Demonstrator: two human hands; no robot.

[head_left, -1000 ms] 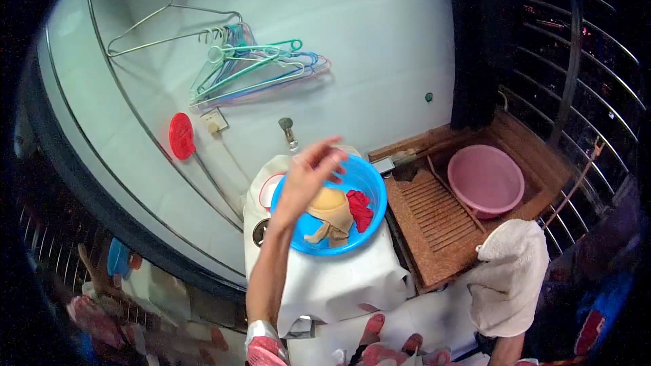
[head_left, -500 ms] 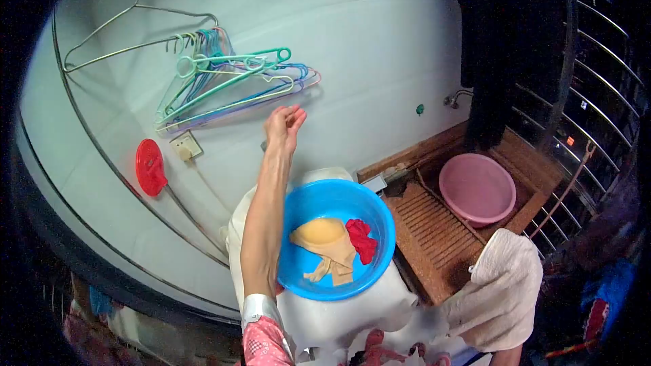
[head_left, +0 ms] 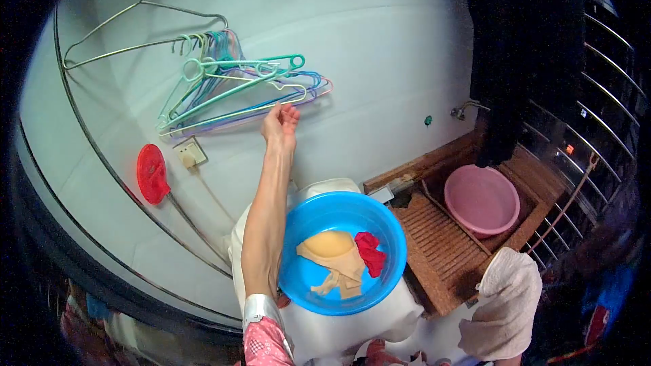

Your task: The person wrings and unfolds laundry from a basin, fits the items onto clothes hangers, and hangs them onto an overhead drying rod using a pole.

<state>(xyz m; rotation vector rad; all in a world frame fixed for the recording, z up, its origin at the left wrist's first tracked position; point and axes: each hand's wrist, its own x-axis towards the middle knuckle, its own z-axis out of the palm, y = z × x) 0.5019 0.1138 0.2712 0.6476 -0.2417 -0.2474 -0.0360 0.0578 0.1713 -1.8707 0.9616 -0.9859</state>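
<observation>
My left hand (head_left: 281,124) reaches up in front of the wall, its fingers loosely bent and nothing visible in them. Its fingertips are at the lower bars of several plastic hangers (head_left: 237,85); whether they touch I cannot tell. The hangers hang in a bunch from a large metal hanger (head_left: 129,49). At the lower right, a whitish towel-like cloth (head_left: 505,301) covers my right hand, which holds it up; only the wrist (head_left: 508,360) shows and the fingers are hidden. Below my left forearm stands a blue basin (head_left: 393,257) with a beige bra (head_left: 332,254) and a red cloth (head_left: 370,254).
A brown stone washboard sink (head_left: 437,234) stands at the right, with a pink basin (head_left: 481,200) in it. A tap (head_left: 468,108) juts from the wall. At the left are a red plunger-like tool (head_left: 152,173) and a wall socket (head_left: 190,152). Metal bars (head_left: 603,88) line the far right.
The view has shifted a little, so most things appear lower and further right. My left hand is closer to the hangers' lower bars. The cloth stays on my right hand.
</observation>
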